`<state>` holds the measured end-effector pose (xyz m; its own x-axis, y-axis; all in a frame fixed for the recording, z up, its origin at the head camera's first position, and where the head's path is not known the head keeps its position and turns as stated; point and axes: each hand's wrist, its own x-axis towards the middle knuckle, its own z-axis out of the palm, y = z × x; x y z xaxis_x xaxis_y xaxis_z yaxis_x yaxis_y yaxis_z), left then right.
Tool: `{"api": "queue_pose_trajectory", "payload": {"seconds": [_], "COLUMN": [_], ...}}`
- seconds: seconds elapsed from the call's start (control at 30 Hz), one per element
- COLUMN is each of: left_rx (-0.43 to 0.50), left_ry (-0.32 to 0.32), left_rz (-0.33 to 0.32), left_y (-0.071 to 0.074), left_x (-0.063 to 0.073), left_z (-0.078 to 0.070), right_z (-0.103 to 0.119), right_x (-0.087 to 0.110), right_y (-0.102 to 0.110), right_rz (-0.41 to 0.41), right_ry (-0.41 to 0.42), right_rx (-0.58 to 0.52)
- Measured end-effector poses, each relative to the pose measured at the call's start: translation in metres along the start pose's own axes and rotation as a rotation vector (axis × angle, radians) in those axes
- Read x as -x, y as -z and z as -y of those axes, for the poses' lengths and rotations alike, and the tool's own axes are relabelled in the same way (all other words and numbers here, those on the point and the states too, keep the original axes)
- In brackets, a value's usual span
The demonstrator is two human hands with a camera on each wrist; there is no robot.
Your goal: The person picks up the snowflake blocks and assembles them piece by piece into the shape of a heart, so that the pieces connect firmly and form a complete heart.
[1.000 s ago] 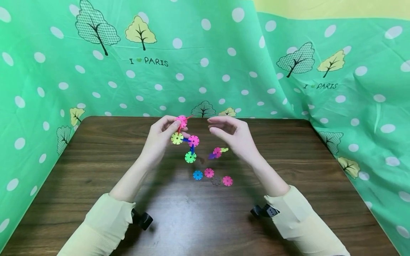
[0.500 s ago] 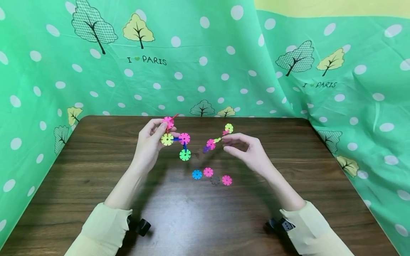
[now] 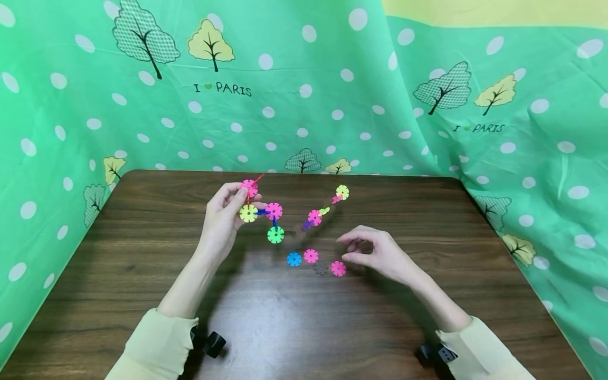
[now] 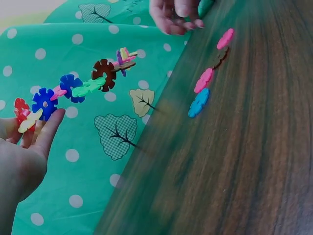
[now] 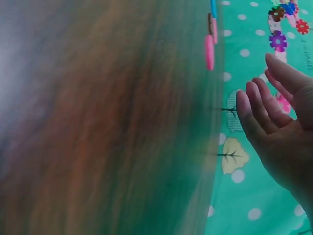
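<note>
My left hand (image 3: 220, 219) pinches one end of a chain of interlocking snowflake discs (image 3: 274, 211), at a pink and red part. From there the chain runs right in many colours, with a green disc (image 3: 275, 235) low in the middle and a yellow disc (image 3: 342, 192) at its far end. In the left wrist view the chain (image 4: 45, 104) stretches out from the fingers against the cloth. My right hand (image 3: 382, 253) holds nothing. Its fingers are loosely bent, with the thumb tip close beside a loose pink disc (image 3: 339, 268).
Several loose discs lie on the dark wooden table (image 3: 266, 327), among them a blue disc (image 3: 294, 259), another pink disc (image 3: 311, 256) and a brown disc (image 3: 321, 268). A green dotted cloth (image 3: 304, 121) hangs behind the table and along its sides.
My right hand has left the chain's right part and come down and right toward the loose discs. My left hand has shifted left with the chain, whose far end now shows.
</note>
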<state>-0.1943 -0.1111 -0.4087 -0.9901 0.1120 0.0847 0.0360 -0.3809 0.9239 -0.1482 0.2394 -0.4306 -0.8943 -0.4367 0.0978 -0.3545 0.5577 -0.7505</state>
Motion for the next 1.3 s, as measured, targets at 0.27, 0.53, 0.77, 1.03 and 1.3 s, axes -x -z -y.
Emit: {"api": "queue_pose_trajectory", "payload": {"seconds": [0.27,0.53,0.77,1.03,1.3], "left_rx": [-0.001,0.015,0.018,0.009,0.008], "left_ry": [0.008,-0.001,-0.014,-0.013,-0.011], "left_rz": [-0.005,-0.007,0.001,-0.001,-0.002], "left_y": [-0.002,-0.007,-0.008,-0.006,-0.005], "left_x": [0.003,0.005,0.006,0.006,0.006], "left_z": [0.003,0.005,0.006,0.005,0.006], "right_z": [-0.008,-0.008,-0.006,-0.003,-0.002], "right_x": [0.008,0.008,0.005,0.001,-0.002], "right_y": [-0.009,-0.012,-0.014,-0.015,-0.017], "right_rz": [0.066,0.154,0.194,0.202,0.208], "right_ry": [0.013,0.015,0.002,0.007,0.011], "right_rx": [0.094,0.205,0.299,0.322,0.341]}}
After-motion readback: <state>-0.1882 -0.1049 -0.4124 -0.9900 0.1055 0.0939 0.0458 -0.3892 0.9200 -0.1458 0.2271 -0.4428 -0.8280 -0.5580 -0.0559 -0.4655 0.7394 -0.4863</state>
